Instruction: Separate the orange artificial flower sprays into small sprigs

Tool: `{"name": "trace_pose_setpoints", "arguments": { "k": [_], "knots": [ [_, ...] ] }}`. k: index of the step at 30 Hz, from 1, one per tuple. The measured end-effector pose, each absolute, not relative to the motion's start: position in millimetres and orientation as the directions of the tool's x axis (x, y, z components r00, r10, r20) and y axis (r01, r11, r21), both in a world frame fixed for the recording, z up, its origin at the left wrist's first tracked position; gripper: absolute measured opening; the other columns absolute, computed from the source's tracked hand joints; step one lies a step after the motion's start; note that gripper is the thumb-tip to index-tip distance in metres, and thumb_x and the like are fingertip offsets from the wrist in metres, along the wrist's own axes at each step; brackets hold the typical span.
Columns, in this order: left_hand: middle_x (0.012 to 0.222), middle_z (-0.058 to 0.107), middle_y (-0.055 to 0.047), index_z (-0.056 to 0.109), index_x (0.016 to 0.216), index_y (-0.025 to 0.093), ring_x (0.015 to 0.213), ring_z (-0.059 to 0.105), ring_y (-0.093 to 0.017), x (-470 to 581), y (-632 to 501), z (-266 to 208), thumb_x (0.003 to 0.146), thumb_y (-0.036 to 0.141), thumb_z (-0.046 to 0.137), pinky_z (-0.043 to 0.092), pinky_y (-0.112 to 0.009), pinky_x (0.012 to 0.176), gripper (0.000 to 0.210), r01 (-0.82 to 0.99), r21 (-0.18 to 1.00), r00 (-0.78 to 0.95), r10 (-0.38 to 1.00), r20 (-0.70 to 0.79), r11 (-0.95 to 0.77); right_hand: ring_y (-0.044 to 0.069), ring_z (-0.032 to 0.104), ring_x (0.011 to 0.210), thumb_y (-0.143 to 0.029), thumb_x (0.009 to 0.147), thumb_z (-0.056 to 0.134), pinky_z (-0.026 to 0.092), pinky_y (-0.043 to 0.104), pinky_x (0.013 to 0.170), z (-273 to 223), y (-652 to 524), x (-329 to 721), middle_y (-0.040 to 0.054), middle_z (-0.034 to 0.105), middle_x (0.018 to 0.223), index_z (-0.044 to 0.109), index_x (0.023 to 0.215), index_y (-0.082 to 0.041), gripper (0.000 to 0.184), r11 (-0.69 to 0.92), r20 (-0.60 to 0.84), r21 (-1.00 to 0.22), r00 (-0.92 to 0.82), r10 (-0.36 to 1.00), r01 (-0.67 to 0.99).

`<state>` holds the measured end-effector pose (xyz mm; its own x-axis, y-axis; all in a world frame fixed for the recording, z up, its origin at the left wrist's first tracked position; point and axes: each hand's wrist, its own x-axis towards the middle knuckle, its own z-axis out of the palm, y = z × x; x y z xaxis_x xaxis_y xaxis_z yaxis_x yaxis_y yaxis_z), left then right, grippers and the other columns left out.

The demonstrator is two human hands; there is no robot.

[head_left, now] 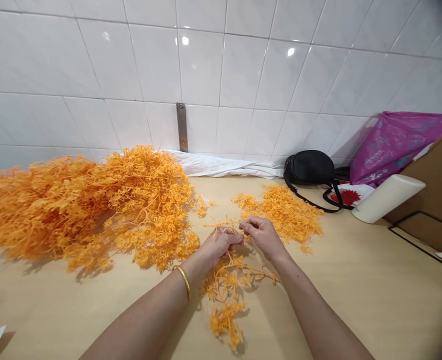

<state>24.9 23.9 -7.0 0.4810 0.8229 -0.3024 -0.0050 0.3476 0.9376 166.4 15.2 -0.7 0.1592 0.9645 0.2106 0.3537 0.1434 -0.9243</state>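
Near the middle of the table my left hand [223,244] is closed around an orange artificial flower stem [228,285], whose sprigs hang down toward me below the wrist. Close beside it, my right hand [260,235] pinches at the upper part of the same stem with thumb and forefinger; exactly what sits between those fingertips is too small to make out. A large heap of orange flower stems [149,210] lies to the left. Beyond my right hand is a smaller pile of loose orange sprigs [292,212].
A black bag [309,167] with a strap stands by the tiled wall. At right are a white bottle [389,199] lying tilted, a purple plastic bag [397,145], a cardboard box [431,200] and a black wire frame [419,240]. White cloth [228,165] runs along the back edge.
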Motion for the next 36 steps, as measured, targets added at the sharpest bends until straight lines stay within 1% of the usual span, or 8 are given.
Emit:
{"name": "trace_pose_setpoints", "arguments": {
  "k": [5, 10, 16, 20, 24, 28, 32, 36],
  "knots": [
    [0.041, 0.035, 0.006, 0.050, 0.054, 0.014, 0.035, 0.026, -0.003, 23.4, 21.3, -10.6, 0.062, 0.032, 0.060, 0.009, -0.020, 0.036, 0.022, -0.046, 0.940, 0.461, 0.842, -0.281, 0.339, 0.009, 0.040, 0.042, -0.036, 0.068, 0.049, 0.031, 0.022, 0.041, -5.8, 25.5, 199.2, -0.0026, 0.046, 0.052, 0.052, 0.067, -0.017, 0.019, 0.049, 0.160, -0.981, 0.633, 0.758, 0.189],
    [0.044, 0.036, 0.006, 0.048, 0.060, 0.015, 0.032, 0.028, -0.002, 27.3, 23.9, -10.0, 0.062, 0.033, 0.060, 0.010, -0.018, 0.036, 0.023, -0.128, 0.894, 0.330, 0.869, -0.370, 0.429, 0.009, 0.040, 0.047, -0.032, 0.072, 0.046, 0.033, 0.022, 0.045, 7.6, 15.1, 188.5, -0.0036, 0.045, 0.055, 0.054, 0.092, -0.018, 0.026, 0.186, 0.250, -0.960, 0.344, 0.905, 0.210],
    [0.043, 0.035, 0.007, 0.047, 0.058, 0.014, 0.032, 0.026, -0.002, 28.2, 24.0, -10.1, 0.062, 0.031, 0.060, 0.010, -0.018, 0.034, 0.022, -0.130, 0.905, 0.331, 0.878, -0.346, 0.405, 0.011, 0.043, 0.056, -0.039, 0.071, 0.053, 0.033, 0.022, 0.053, 12.5, 3.9, 162.0, -0.0017, 0.050, 0.062, 0.059, 0.093, -0.019, 0.030, 0.331, 0.315, -0.801, -0.119, 0.942, 0.499],
    [0.041, 0.034, 0.007, 0.047, 0.057, 0.014, 0.031, 0.025, -0.002, 26.6, 22.8, -12.4, 0.063, 0.032, 0.060, 0.009, -0.017, 0.034, 0.023, -0.130, 0.901, 0.392, 0.856, -0.337, 0.415, 0.011, 0.039, 0.050, -0.039, 0.077, 0.042, 0.029, 0.023, 0.049, 1.1, 13.1, 171.2, -0.0021, 0.045, 0.050, 0.052, 0.058, -0.018, 0.030, 0.226, 0.402, -0.764, 0.171, 0.900, 0.604],
    [0.043, 0.037, 0.006, 0.047, 0.057, 0.013, 0.033, 0.030, -0.002, 23.7, 25.2, -11.5, 0.066, 0.026, 0.059, 0.016, -0.015, 0.034, 0.019, -0.277, 0.856, 0.387, 0.866, -0.317, 0.437, 0.013, 0.038, 0.046, -0.045, 0.078, 0.036, 0.027, 0.025, 0.047, -4.3, 22.5, 197.7, -0.0019, 0.040, 0.043, 0.046, 0.055, -0.020, 0.036, 0.027, 0.435, -0.817, 0.586, 0.684, 0.576],
    [0.052, 0.047, 0.002, 0.051, 0.067, 0.012, 0.039, 0.041, -0.003, 19.3, 32.3, -8.2, 0.075, 0.024, 0.051, 0.031, -0.015, 0.039, 0.015, -0.494, 0.722, 0.382, 0.867, -0.321, 0.485, 0.016, 0.043, 0.054, -0.037, 0.078, 0.037, 0.031, 0.027, 0.053, -3.1, 19.9, 197.4, 0.0014, 0.044, 0.050, 0.048, 0.054, -0.019, 0.033, -0.001, 0.499, -0.659, 0.438, 0.748, 0.752],
    [0.056, 0.050, 0.000, 0.053, 0.076, 0.012, 0.040, 0.044, -0.004, 16.7, 35.8, -8.1, 0.079, 0.033, 0.045, 0.034, -0.015, 0.040, 0.022, -0.513, 0.682, 0.394, 0.849, -0.352, 0.521, 0.022, 0.047, 0.086, -0.020, 0.070, 0.044, 0.034, 0.031, 0.070, -1.1, 13.6, 179.1, 0.0099, 0.054, 0.091, 0.057, 0.089, -0.017, 0.023, 0.044, 0.619, -0.467, 0.291, 0.730, 0.883],
    [0.053, 0.048, 0.001, 0.054, 0.079, 0.012, 0.039, 0.045, -0.005, 19.3, 34.3, -10.1, 0.078, 0.037, 0.046, 0.033, -0.016, 0.039, 0.026, -0.500, 0.701, 0.384, 0.855, -0.347, 0.509, 0.018, 0.049, 0.072, -0.027, 0.079, 0.040, 0.035, 0.030, 0.068, 5.1, 6.4, 163.0, 0.0050, 0.057, 0.072, 0.057, 0.071, -0.018, 0.021, 0.230, 0.566, -0.544, 0.150, 0.811, 0.807]
  ]
}}
